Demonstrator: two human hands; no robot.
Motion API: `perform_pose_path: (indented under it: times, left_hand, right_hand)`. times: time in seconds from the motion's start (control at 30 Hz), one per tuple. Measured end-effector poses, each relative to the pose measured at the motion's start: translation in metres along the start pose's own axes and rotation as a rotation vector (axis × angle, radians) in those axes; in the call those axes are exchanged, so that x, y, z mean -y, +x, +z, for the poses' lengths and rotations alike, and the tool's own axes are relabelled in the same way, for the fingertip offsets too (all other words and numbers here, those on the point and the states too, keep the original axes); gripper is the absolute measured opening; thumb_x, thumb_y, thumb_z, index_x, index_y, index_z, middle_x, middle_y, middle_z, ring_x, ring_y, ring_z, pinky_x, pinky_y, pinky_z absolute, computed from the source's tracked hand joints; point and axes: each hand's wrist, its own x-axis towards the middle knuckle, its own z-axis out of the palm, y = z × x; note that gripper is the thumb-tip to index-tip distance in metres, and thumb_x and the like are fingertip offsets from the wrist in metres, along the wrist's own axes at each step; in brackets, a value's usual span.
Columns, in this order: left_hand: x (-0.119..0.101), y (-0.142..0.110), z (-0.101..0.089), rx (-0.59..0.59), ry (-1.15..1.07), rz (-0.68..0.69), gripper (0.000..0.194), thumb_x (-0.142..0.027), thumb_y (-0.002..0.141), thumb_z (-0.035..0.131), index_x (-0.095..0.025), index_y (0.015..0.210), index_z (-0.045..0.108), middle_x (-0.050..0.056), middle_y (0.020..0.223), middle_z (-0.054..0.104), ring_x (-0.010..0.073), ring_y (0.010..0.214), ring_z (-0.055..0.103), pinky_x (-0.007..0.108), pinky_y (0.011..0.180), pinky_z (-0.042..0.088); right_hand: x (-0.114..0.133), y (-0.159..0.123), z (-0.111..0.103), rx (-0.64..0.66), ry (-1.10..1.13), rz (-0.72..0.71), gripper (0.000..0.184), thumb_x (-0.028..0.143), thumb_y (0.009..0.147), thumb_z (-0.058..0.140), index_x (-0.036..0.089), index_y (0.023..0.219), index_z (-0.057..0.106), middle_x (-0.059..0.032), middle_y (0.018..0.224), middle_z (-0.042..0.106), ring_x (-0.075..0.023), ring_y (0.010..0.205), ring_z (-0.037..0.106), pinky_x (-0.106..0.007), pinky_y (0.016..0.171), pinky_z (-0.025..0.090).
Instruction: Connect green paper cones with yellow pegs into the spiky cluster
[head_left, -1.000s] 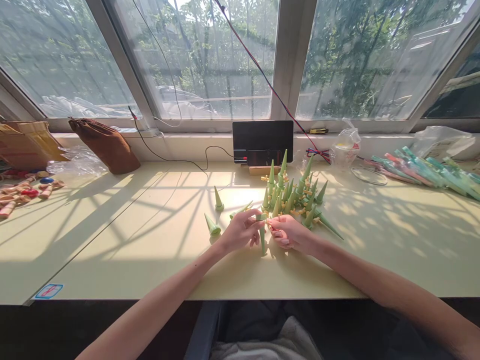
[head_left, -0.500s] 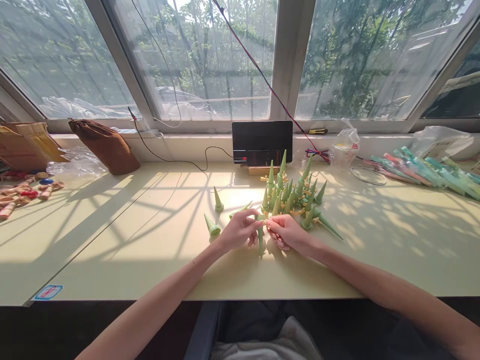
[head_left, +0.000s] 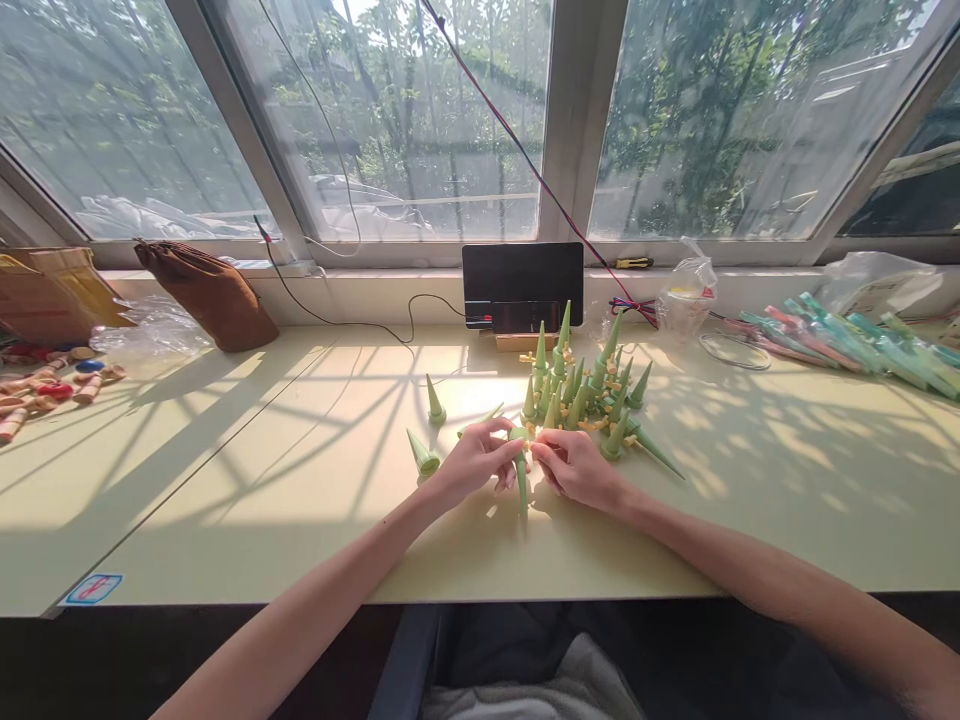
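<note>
Logging from afar: left hand grips a green cone over the worktop, tip toward six o'clock; right hand pinches, seemingly, a small yellow peg at its wide end. Cone cluster at one o'clock. Fitting step, I judge; next needs a steady push.

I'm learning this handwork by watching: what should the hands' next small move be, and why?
Perhaps ease the right hand toward the tapered green cone: the left hand grips it point-down, the right fingertips are pinched beside its wide end, and several upright green cones beyond carry small yellow pegs. Whether those fingertips hold a peg is too small to tell.
</note>
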Motion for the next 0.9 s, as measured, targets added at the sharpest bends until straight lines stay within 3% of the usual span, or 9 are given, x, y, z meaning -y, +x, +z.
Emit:
perform_pose_path:
  times: [0.23,0.4,0.67,0.9]
  left_hand:
    - [0.006,0.002,-0.003,-0.015,-0.102,-0.069,0.041,-0.049,0.082,0.069,-0.018,0.099,0.048,-0.001,0.059,0.065,0.0073,0.038,0.048,0.02,0.044,0.037]
    - [0.003,0.001,-0.001,-0.023,-0.068,-0.054,0.04,-0.049,0.082,0.069,-0.018,0.098,0.05,-0.002,0.054,0.063,0.0079,0.038,0.048,0.02,0.045,0.037]
    - [-0.007,-0.003,0.004,-0.033,0.009,0.014,0.042,-0.05,0.081,0.069,-0.016,0.099,0.054,-0.002,0.05,0.062,0.0102,0.036,0.051,0.021,0.04,0.039]
    - [0.0,0.0,0.002,-0.033,0.054,0.062,0.041,-0.05,0.083,0.068,-0.015,0.1,0.053,0.0,0.054,0.065,0.0109,0.036,0.053,0.021,0.038,0.04]
  right_hand:
    - [-0.004,0.004,-0.002,-0.113,-0.228,-0.214,0.038,0.031,0.097,0.044,0.02,0.062,0.032,0.0052,0.053,0.037,-0.0098,0.051,0.033,-0.025,0.053,0.026]
    - [-0.007,0.005,-0.001,-0.13,-0.25,-0.238,0.037,0.028,0.096,0.044,0.02,0.063,0.031,0.0052,0.056,0.033,-0.0099,0.053,0.03,-0.025,0.053,0.023]
    - [0.004,0.002,-0.003,-0.073,-0.11,-0.064,0.035,0.034,0.094,0.046,0.02,0.062,0.041,0.006,0.049,0.035,-0.0094,0.048,0.032,-0.024,0.049,0.024]
    - [0.007,0.002,-0.002,0.068,0.303,0.198,0.038,0.048,0.092,0.049,0.021,0.064,0.046,0.0069,0.045,0.04,-0.0082,0.034,0.037,-0.022,0.035,0.023]
